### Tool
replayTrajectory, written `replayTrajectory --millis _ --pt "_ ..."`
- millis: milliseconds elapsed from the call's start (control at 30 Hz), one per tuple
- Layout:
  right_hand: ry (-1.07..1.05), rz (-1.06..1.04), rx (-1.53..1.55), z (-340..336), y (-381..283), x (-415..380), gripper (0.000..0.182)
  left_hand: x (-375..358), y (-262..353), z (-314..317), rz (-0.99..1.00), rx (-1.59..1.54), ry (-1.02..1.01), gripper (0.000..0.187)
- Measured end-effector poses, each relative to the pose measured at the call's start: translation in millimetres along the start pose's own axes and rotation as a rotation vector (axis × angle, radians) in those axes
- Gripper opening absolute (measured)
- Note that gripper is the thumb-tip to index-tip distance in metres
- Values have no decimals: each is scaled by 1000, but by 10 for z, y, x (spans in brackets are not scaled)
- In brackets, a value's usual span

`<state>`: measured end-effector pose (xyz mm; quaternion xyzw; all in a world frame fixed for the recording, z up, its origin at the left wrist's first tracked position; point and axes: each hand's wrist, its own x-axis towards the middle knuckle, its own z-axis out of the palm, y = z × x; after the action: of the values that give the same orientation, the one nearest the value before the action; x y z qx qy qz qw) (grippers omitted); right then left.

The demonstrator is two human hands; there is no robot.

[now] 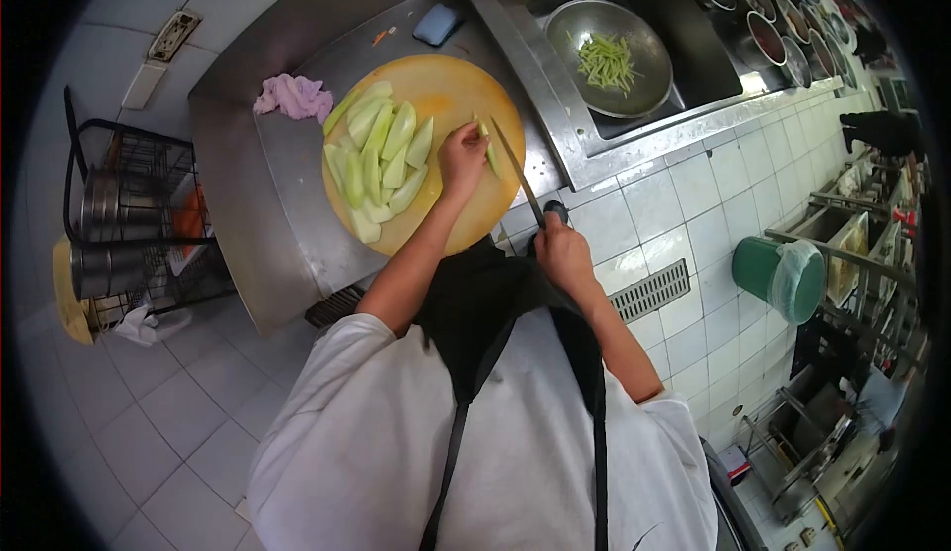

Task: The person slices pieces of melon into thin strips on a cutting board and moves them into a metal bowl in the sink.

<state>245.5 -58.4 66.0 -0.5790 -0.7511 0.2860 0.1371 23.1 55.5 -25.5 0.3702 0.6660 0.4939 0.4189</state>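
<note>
On a round wooden cutting board (pixel 451 81) lies a pile of peeled pale green vegetable wedges (pixel 374 160), spread over its left half. My left hand (pixel 463 162) is over the board's right side, fingers closed on a narrow vegetable piece (pixel 490 153). Just right of that piece is a long knife (pixel 517 173), its blade slanting across the board's right edge. Wrapped around the knife's dark handle, near the board's lower right, is my right hand (pixel 564 256).
A metal bowl (pixel 649 51) of thin green strips (pixel 607 63) rests in the sink to the right. A pink cloth (pixel 294 97) and a blue sponge (pixel 437 24) lie on the steel counter (pixel 267 180). At left stands a wire rack (pixel 139 195); a green bin (pixel 763 266) is at right.
</note>
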Motion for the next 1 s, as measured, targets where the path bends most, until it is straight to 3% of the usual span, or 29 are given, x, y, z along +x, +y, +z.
replayTrajectory --millis 100,300,1000 --pt "55 -2 52 -25 -128 49 15 -20 -50 -48 -55 -210 -41 38" --pt "-17 30 -4 -7 -331 134 16 -15 -166 -44 -40 -327 -50 37" --pt "-22 34 -66 40 -508 42 15 -35 -180 -65 -23 -316 -71 33"
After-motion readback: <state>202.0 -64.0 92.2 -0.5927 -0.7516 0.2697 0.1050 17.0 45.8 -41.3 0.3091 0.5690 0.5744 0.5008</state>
